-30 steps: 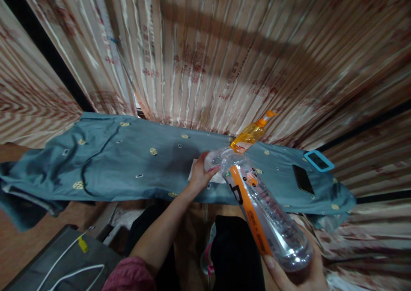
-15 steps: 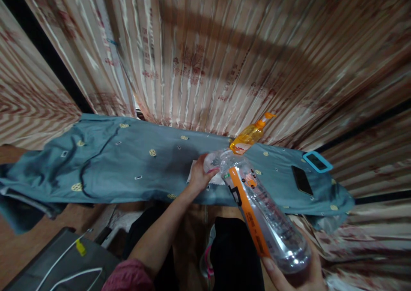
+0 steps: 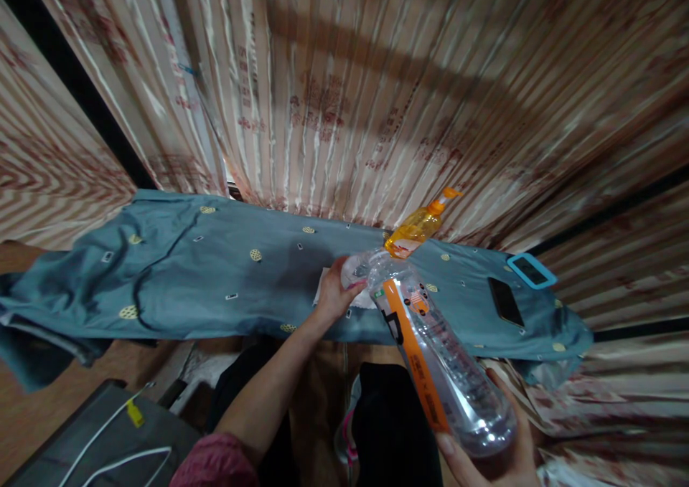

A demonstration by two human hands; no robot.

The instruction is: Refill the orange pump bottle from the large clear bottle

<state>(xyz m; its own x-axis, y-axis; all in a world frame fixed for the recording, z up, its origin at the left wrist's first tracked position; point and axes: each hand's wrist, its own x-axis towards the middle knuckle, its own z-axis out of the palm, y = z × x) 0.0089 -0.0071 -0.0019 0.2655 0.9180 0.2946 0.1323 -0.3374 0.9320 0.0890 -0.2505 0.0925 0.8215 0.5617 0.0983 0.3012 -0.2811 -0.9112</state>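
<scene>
My right hand (image 3: 503,458) grips the base of a large clear plastic bottle (image 3: 446,379) with an orange label. The bottle is tilted, its neck pointing down toward a small clear cup (image 3: 354,267). My left hand (image 3: 331,295) is closed around that cup, which rests on a white napkin (image 3: 321,286) on the blue patterned cloth (image 3: 215,272). The bottle's mouth sits right at the cup's rim. Whether liquid is flowing cannot be seen.
An orange pump bottle (image 3: 417,227) stands just behind the cup. A black phone (image 3: 506,302) and a blue-cased device (image 3: 532,270) lie at the cloth's right end. Striped curtains (image 3: 377,78) hang behind. A grey case with a white cable (image 3: 108,437) sits lower left.
The bottle's base has shifted slightly left and down in my right hand. My left hand and the cup stay where they were.
</scene>
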